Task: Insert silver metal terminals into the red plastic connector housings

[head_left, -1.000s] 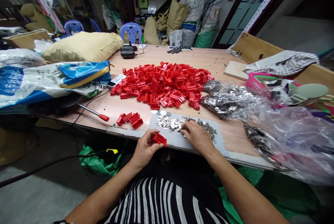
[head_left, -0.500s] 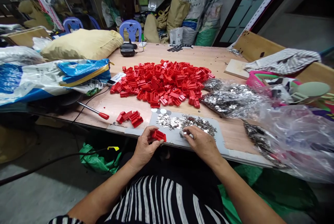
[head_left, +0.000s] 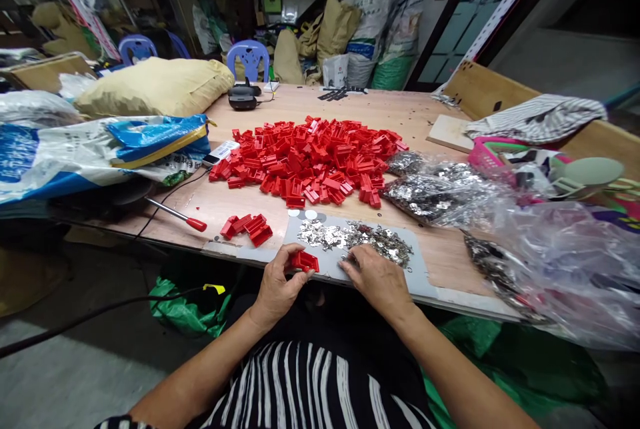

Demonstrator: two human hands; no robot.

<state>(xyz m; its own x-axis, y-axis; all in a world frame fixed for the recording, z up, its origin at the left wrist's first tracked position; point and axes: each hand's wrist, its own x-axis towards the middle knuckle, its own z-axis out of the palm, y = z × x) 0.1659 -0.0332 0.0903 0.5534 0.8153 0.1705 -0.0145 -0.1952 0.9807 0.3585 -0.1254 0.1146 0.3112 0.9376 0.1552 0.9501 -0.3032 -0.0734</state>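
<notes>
Glossy plastic casing (head_left: 306, 262), shiny metal bits (head_left: 323, 235)

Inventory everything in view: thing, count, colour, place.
Heaped plastic parts: many, red, mid-table
Separate plastic parts: few, red, left of mat
Held plastic part: one, red, left hand
Metal pieces: many, silvery, on mat
Mat: one, grey, near edge
Table: one, tan, under these
Bags of metal pieces: several, clear, right
Lever: one, silver and red, left
Stuffed sack: one, tan, left
Printed sack: one, white and blue, left
Basket: one, pink, right
Striped cloth: one, white and grey, right
Plastic chairs: at least two, purple, behind table
Upright sacks: several, mixed colours, behind table
Left hand: one, bare, holding plastic part
Right hand: one, bare, at metal pieces
</notes>
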